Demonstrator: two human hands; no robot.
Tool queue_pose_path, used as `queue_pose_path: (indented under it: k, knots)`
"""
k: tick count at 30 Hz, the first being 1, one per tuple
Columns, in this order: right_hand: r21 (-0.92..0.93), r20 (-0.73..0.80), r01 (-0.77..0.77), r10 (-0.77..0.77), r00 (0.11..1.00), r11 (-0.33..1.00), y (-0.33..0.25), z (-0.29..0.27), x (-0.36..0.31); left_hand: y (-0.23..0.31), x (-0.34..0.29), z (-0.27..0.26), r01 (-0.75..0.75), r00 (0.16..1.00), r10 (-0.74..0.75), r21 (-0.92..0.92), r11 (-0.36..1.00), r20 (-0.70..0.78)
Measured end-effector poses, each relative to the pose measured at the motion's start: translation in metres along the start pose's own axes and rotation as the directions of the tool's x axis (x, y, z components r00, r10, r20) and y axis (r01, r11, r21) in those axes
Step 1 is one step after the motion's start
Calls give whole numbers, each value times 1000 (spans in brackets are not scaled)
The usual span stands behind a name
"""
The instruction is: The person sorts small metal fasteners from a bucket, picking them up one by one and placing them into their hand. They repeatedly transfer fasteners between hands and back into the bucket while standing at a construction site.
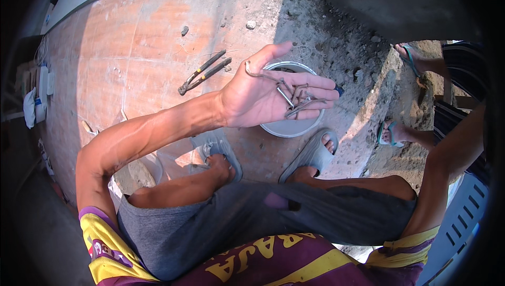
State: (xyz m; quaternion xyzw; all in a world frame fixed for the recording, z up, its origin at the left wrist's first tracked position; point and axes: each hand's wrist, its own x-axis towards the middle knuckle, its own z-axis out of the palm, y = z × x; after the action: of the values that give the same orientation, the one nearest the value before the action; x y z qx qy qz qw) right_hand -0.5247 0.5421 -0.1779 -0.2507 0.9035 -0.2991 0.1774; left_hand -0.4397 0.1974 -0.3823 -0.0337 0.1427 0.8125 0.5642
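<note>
My left hand [258,94] is stretched out palm up over a white bucket [288,128], with its fingers flat and the thumb apart. Several nails [294,96] lie loose across the palm and fingers; some look rusty and bent, and one is shiny. The hand hides most of the bucket and its contents. Left of the hand, a pair of pincers [202,73] with black and yellow handles rests on the floor, handles spread. My right arm reaches up toward the right rim, and its hand is out of view.
Reddish, dusty floor [142,39] spreads to the left; grey rubble and soil [347,49] lie on the right. Another person's feet in teal sandals [392,133] are at the right, near a blue slotted plastic piece [465,212]. My sandalled feet [315,152] flank the bucket's near side.
</note>
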Motion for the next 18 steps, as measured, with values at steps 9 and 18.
queue_pose_path:
  k: [9, 18]
  knots:
    - [-85, 368, 219, -173, 913, 972, -77, 121, 112, 10, -3, 13, -157, 986, 155, -44, 987, -56]
    - [110, 447, 170, -201, 872, 979, -65, 155, 139, 17, -17, 9, -265, 962, 262, -35, 964, -75]
